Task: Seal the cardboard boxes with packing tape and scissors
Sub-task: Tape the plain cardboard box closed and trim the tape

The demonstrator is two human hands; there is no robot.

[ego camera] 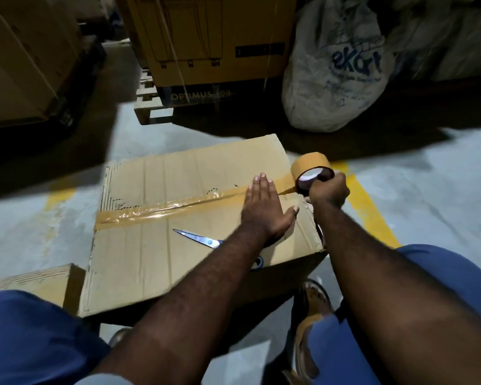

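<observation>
The scene is dim overall, with light falling from above onto the cardboard box (156, 257) and the pale floor (428, 195). The strip of tape (161, 208) shows glossy glare. The scissors (197, 238) blades glint, and the tape roll (311, 170) has a bright inner rim. Behind, the stacked cartons (206, 37) and white sack (336, 73) sit in deep shadow, soft and smeared. Straight edges bow near the borders, and the corners darken.

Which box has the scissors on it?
The taped box under the left hand; the small box beside it and the printed box behind carry none.
</observation>
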